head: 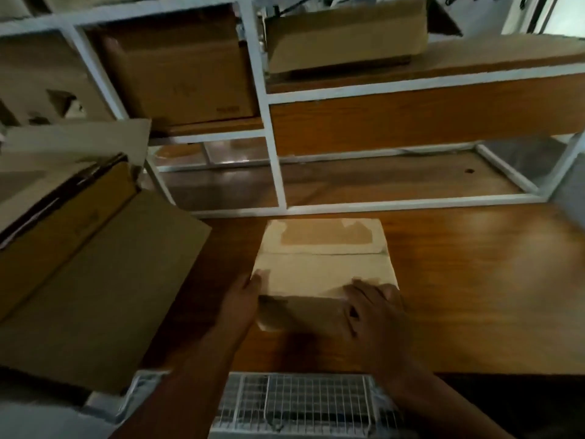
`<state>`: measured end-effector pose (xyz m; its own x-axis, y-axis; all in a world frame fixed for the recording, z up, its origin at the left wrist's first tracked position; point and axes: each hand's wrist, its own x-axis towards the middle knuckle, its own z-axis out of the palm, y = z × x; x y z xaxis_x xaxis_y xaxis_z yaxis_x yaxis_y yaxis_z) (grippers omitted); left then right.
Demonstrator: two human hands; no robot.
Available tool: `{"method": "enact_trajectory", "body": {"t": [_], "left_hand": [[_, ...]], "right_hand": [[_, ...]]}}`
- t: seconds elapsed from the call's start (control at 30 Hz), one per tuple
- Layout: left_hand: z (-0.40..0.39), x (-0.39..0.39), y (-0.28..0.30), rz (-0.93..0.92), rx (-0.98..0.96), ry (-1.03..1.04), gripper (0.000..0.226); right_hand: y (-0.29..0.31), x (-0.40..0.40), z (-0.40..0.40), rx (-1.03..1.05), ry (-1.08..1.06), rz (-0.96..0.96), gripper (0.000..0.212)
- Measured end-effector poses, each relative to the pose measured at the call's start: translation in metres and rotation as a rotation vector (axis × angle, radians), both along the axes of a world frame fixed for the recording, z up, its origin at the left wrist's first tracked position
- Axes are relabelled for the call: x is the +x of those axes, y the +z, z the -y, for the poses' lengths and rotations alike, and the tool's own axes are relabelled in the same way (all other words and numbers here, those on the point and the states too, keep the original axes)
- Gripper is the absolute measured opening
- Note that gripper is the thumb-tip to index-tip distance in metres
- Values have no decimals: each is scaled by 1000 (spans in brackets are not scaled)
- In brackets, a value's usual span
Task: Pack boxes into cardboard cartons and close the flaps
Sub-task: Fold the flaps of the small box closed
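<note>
The small tan cardboard carton w/ closed top flaps sits on the brown wooden counter, roughly mid-counter, just in front of the white-framed wooden shelf unit. Judging by look: stiff corrugated board, prob. light-to-moderate wt, not fragile, surface dry & grippy enough. The flaps can flex or pop at the centre seam, so best taken at the two near corners or side walls, not by the flaps.

Left hand is at the carton's near-left corner, fingertips on the top edge, palm against the side; fingers mostly straight, not wrapped round anything. Right hand lies on the near-right top, fingers spread & bent over the near edge, pressing the flap down. Blur hides the exact finger curl. A large open brown carton stands left of the small one, well apart.
</note>
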<state>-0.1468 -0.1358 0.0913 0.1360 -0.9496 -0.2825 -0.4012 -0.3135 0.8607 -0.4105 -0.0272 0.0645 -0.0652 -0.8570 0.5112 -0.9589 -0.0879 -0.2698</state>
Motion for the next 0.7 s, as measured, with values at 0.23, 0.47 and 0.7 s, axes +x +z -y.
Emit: {"method": "enact_trajectory", "body": {"t": [0.23, 0.47, 0.7], "left_hand": [[-49, 40, -53, -394, 109, -7, 43], [-57, 32, -57, -235, -2, -212, 58], [-65, 22, 19, -506, -300, -121, 50]], "right_hand": [[-18, -1, -33, 136, -356, 612, 59], [-21, 7, -51, 352, -200, 914, 41], [60, -16, -44, -11, -151, 1172, 21]]}}
